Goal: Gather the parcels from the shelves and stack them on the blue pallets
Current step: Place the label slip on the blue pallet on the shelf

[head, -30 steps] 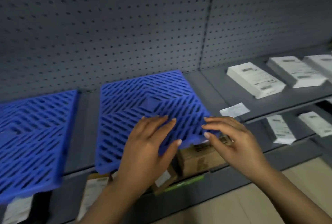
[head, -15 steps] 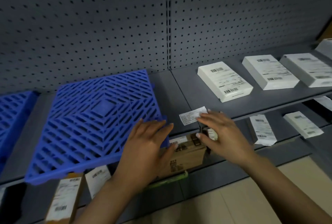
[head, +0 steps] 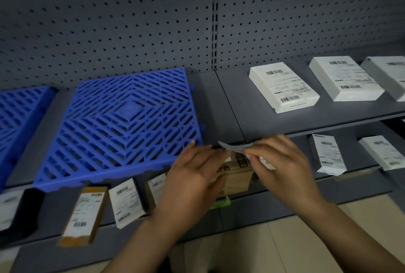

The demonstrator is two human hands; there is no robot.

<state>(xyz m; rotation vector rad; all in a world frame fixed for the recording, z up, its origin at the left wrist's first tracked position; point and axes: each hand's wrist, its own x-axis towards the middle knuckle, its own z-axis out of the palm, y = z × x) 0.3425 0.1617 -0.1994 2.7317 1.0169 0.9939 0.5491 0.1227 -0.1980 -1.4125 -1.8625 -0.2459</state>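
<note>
A blue grid pallet [head: 122, 123] lies flat on the upper grey shelf, and a second blue pallet [head: 19, 115] shows at the left edge. My left hand [head: 192, 180] and my right hand [head: 285, 163] meet at the shelf's front edge, right of the pallet. Between their fingertips they pinch a small paper label [head: 233, 146], lifted off the shelf. Just below the label a brown cardboard parcel [head: 237, 177] stands on the lower shelf, partly hidden by both hands. Three white labelled parcels [head: 283, 87] [head: 345, 78] [head: 388, 77] lie on the upper shelf to the right.
Behind the shelves is a grey pegboard wall [head: 131, 20]. The lower shelf holds a brown labelled parcel [head: 83, 213], a white one [head: 126, 202], a black item [head: 26, 211] and white parcels at right [head: 328, 154] [head: 385, 152]. A green tag [head: 221, 203] is on the shelf edge.
My view has shifted right along the shelves. Both hands left the pallet's front corner, and the paper label that lay on the shelf is now lifted between my fingers.
</note>
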